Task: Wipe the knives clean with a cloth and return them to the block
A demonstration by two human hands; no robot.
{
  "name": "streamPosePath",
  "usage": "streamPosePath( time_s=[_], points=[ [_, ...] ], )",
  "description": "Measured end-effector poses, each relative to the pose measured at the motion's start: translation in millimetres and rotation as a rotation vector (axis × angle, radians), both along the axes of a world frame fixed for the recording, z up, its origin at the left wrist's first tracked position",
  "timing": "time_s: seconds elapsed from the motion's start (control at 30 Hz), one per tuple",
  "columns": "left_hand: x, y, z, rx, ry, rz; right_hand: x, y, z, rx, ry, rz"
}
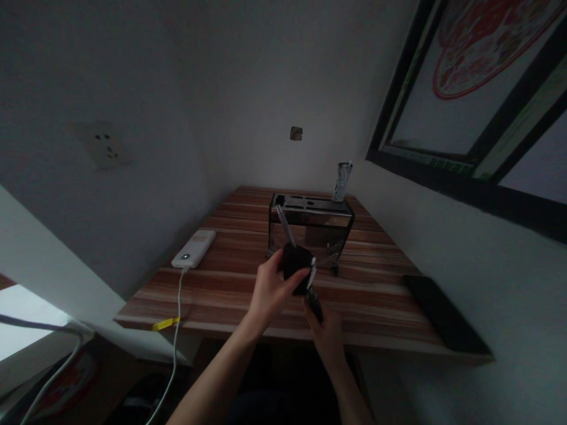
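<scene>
Left hand: we see the left hand [270, 289] clamped on a small black block [296, 261], thumb and fingers on its sides, held in the air above the desk's front edge.
Right hand: the right hand [330, 337] is closed round a dark slim tool [315, 306], whose tip is up against the block's underside. A pale sliver shows where they meet, too small for us to name.
Block's place: midway along the desk's width, in front of the slotted holder [310, 230] and apart from it.
Holder: a clear-sided box with a dark slotted top, standing toward the back edge. A thin rod [283, 225] leans out of it.
Risk: we judge that the tool could slip off the block toward the left palm, since both are held unsupported. The dim light makes small parts hard to follow, and a dropped piece could roll off the front edge.
Second risk: an elbow could snag the cable [177, 307] and drag the power bank [195, 249].
Desk: a striped wood-grain desk [230, 283] set into a corner. The power bank lies near the left edge, a flat black slab [443, 319] along the right edge, and an upright packet [342, 180] in the back right corner.
Room: dim, with pale walls, a wall socket [104, 144] on the left and a framed picture [478, 82] on the right.
</scene>
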State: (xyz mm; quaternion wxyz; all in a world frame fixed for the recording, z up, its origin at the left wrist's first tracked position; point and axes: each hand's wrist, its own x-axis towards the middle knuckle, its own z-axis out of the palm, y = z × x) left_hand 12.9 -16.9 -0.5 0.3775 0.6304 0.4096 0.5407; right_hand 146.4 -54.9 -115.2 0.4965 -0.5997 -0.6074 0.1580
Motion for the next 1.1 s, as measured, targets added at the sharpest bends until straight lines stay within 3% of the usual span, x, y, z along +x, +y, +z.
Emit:
streamPosePath(
  time_s=[0.4,0.87,1.1],
  points=[
    [15,-9,-35.5,-0.079,-0.008,-0.018,4,0,-2.0,-0.033,0.012,0.014],
    [15,-10,-44.4,-0.108,-0.023,0.002,4,-1,-0.7,-0.051,0.029,0.045],
    [15,-15,-37.9,-0.16,-0.113,-0.003,5,-1,-2.4,-0.055,-0.013,0.039]
  ],
)
